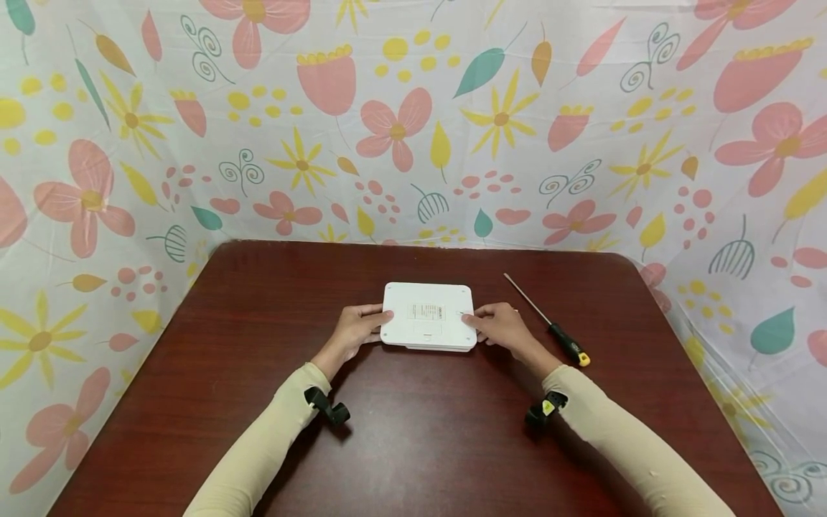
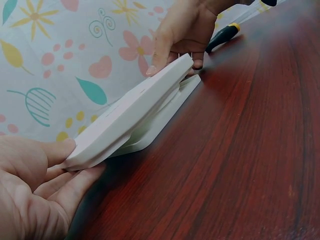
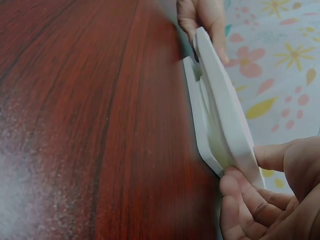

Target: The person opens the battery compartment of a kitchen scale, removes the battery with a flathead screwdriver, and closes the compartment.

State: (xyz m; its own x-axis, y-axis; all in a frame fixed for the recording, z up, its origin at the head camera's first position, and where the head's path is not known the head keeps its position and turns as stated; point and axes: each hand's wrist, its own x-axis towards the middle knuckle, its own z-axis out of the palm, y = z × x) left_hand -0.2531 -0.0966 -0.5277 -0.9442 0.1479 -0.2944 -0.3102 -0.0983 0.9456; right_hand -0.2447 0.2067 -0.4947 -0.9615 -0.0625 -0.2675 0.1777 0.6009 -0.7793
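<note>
A flat white rectangular device (image 1: 426,336) lies with its label side up, a printed label and small corner dots showing on it. My left hand (image 1: 357,327) grips its left edge, thumb on top and fingers beneath. At the opposite edge, my right hand (image 1: 507,327) holds it the same way, the thumb resting near the label. In the left wrist view the device's upper part (image 2: 130,112) sits raised over a thinner white tray-like lower part (image 2: 167,117), with a gap between them. The right wrist view shows this lower part (image 3: 195,110) close over the table.
A screwdriver (image 1: 565,343) with a black and yellow handle lies on the dark red-brown wooden table (image 1: 439,445), right of the right hand, its shaft pointing away to the back left. A flower-patterned curtain (image 1: 400,129) hangs behind the table and along its sides.
</note>
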